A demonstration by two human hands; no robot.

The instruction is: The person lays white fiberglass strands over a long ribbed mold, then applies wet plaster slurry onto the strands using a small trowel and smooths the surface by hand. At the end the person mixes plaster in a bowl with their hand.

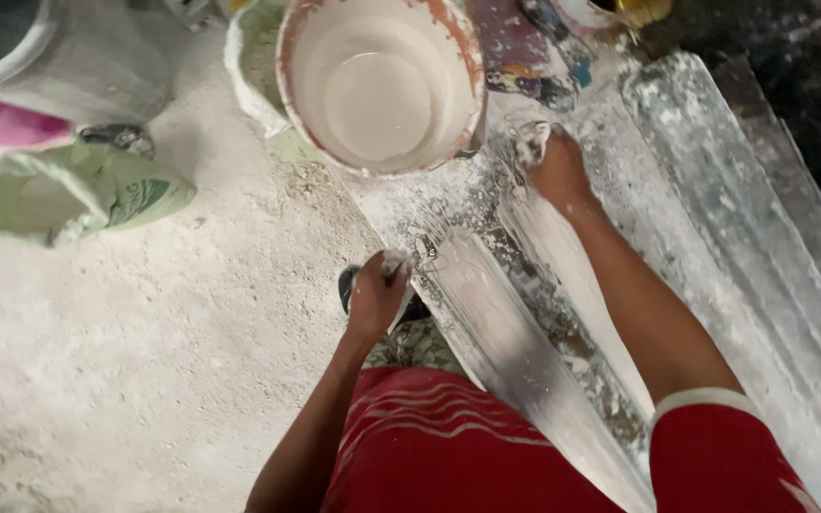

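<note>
A long white, wet-looking moulded strip (515,342) lies on a plaster-splashed board (620,171), running from below the bucket toward me. My left hand (375,290) grips the strip's near left edge, fingers curled and coated in white. My right hand (553,166) presses on the strip's far end, just right of the bucket, fingers smeared with white paste. A white bucket (382,81) with a rust-stained rim holds pale liquid right above the strip's far end. I wear a red shirt.
A second long white moulding (743,237) lies along the right side. A green-and-white sack (78,190) lies open on the dusty floor at left. A grey bucket (68,57) stands at top left, another sack (254,62) behind the white bucket.
</note>
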